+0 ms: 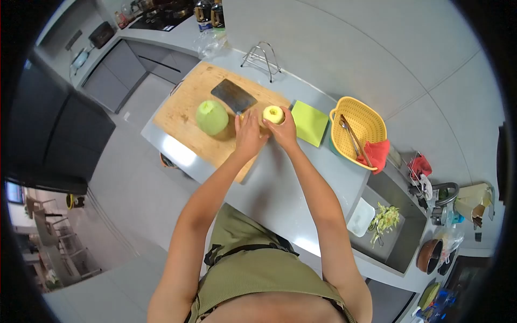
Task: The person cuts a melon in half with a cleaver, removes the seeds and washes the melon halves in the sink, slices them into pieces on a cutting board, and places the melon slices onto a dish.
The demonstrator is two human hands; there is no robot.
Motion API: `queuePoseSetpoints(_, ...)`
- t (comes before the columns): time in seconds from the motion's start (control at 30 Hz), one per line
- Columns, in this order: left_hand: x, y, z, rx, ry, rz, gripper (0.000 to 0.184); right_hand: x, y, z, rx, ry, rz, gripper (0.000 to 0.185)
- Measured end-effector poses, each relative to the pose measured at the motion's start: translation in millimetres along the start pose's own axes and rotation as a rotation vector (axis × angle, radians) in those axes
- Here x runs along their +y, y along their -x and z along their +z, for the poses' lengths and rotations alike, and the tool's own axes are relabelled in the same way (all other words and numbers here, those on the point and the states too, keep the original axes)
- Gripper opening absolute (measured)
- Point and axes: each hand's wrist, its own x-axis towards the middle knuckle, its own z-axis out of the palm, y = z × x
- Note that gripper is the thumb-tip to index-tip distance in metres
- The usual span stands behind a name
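Observation:
A small pale-yellow round fruit with a hollow in its top, looking like a peeled apple (pixel 273 113), is held by my right hand (pixel 285 130) over the right part of the wooden cutting board (pixel 186 102). Just to its left, my left hand (pixel 250 137) is over the board with its fingers stretched out, close to the cleaver. The cleaver's dark blade (pixel 233 96) lies flat behind that hand; its handle is mostly hidden. A larger pale green round fruit or vegetable (pixel 212 118) rests on the board to the left of my hands.
A green square board or mat (pixel 308 123) lies right of the cutting board. Beyond it stands a yellow basket (pixel 358 110) with utensils and a red cloth (pixel 376 154). The sink (pixel 401 253) holds a white tray (pixel 361 218) and peelings (pixel 385 220). A wire rack (pixel 261 59) stands behind.

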Motion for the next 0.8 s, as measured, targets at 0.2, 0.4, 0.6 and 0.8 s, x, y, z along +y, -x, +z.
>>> queuePoseSetpoints(0.2, -39.4, -50.5, 4.7, -0.059, -0.099, 0.145, 0.088, 2.7, -44.0, 32.7, 0.023, 0.287, 0.075, 0.072)
queuePoseSetpoints(0.4, -59.0, -62.4, 2.3, -0.14, 0.037, 0.197, 0.082, 18.2, -43.6, 49.7, 0.047, 0.262, 0.202, 0.081)
queuePoseSetpoints(0.6, -67.6, -65.1, -4.1, -0.212, 0.103, 0.242, 0.081, 0.2, -38.5, 56.6, 0.153, 0.325, 0.149, 0.082)
queuePoseSetpoints(0.8, -68.6, -67.2, -15.3, -0.166, 0.063, 0.25, 0.076, -41.5, -38.0, 61.9, 0.209, 0.549, -0.228, 0.065)
